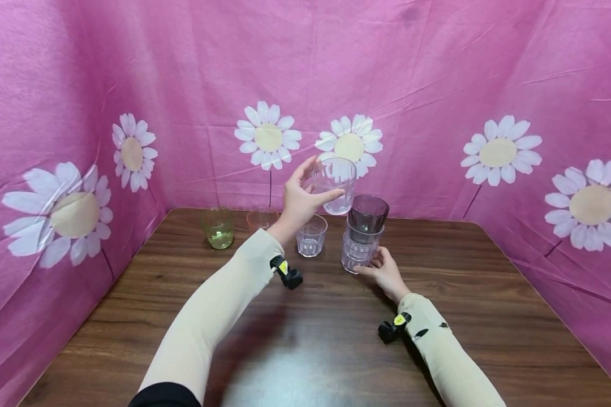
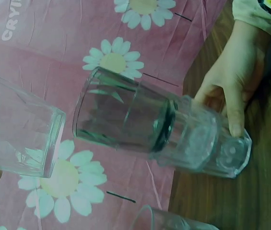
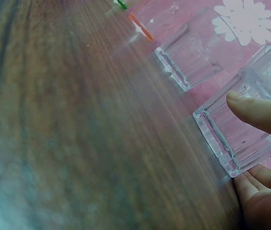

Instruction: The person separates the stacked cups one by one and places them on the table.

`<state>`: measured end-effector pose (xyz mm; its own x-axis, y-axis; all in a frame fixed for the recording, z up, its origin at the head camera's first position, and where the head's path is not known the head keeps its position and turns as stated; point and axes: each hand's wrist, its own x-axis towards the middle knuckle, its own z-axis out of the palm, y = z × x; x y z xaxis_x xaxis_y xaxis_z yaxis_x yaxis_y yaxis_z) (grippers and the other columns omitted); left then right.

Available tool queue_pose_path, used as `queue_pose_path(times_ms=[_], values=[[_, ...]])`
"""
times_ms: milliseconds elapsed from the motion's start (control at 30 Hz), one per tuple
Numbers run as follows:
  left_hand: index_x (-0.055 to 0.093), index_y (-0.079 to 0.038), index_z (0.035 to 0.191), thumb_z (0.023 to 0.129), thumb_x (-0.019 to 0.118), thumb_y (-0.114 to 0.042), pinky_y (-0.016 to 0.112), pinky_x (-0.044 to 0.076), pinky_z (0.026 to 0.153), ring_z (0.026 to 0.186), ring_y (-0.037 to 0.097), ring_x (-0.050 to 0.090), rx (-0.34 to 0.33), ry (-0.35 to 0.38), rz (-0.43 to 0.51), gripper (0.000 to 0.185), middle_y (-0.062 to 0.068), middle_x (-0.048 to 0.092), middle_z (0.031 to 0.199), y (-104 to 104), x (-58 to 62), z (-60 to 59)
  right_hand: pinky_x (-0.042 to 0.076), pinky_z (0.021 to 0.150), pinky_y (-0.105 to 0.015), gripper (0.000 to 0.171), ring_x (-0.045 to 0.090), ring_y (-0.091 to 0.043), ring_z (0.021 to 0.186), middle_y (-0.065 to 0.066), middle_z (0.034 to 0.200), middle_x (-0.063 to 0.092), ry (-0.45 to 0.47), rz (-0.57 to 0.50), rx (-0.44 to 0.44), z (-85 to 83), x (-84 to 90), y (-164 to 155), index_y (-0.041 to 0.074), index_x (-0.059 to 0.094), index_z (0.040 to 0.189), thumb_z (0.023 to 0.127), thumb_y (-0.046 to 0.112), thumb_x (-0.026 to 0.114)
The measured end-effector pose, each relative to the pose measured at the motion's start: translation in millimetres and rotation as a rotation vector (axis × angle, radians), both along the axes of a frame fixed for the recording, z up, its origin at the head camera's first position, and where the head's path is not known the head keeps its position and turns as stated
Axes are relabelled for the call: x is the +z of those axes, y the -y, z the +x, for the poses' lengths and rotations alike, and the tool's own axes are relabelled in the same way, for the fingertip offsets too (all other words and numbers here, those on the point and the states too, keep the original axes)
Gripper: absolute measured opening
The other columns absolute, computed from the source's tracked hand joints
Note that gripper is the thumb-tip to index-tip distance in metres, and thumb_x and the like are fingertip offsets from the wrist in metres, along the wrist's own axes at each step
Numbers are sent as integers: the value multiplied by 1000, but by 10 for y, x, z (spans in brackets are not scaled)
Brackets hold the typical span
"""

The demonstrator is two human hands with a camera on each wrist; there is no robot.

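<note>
Left hand (image 1: 297, 200) is gripping a clear tumbler (image 1: 336, 183) mid-frame by its wall while the right hand (image 1: 384, 271) is pinching the tumbler stack (image 1: 361, 243) base — looks light, rigid, probably slick.

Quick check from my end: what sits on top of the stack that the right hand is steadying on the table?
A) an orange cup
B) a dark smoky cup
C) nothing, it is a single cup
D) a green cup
B: a dark smoky cup is nested in the top of the clear stack, whose base the right hand grips on the table.
</note>
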<state>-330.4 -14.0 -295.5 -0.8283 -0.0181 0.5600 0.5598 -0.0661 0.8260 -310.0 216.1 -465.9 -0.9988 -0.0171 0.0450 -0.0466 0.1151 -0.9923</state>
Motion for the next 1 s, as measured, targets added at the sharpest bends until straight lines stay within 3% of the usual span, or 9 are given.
queue_pose_path(times_ms=[167, 333, 700, 1000], values=[[48, -3, 144, 69, 90, -3, 39, 42, 111, 132, 18, 50, -8, 33, -4, 86, 10, 55, 143, 138, -108, 48, 44, 106, -33, 64, 44, -38, 132, -23, 138, 45, 8, 0, -8, -5, -5, -6, -4, 35, 133, 82, -10, 73], [48, -3, 144, 69, 90, -1, 38, 41, 111, 131, 17, 50, -3, 71, -12, 86, 11, 55, 142, 250, -216, 124, 38, 113, -43, 64, 43, -37, 132, -25, 140, 44, 7, -8, -4, -14, -16, -7, -5, 34, 133, 82, -11, 72], [48, 1, 143, 69, 87, 5, 26, 44, 107, 132, 19, 49, 1, 105, 0, 84, 13, 55, 142, 461, -426, 234, 43, 108, -36, 63, 45, -38, 131, -24, 137, 46, -7, 17, -9, -8, -16, -6, -5, 36, 132, 82, -8, 74], [45, 6, 143, 67, 84, 13, 25, 46, 105, 130, 29, 51, -3, 139, 24, 85, 21, 54, 140, 675, -699, 336, 42, 108, -37, 64, 44, -38, 132, -24, 139, 45, 8, 9, -5, -7, -10, -10, -5, 34, 133, 82, -8, 73]])
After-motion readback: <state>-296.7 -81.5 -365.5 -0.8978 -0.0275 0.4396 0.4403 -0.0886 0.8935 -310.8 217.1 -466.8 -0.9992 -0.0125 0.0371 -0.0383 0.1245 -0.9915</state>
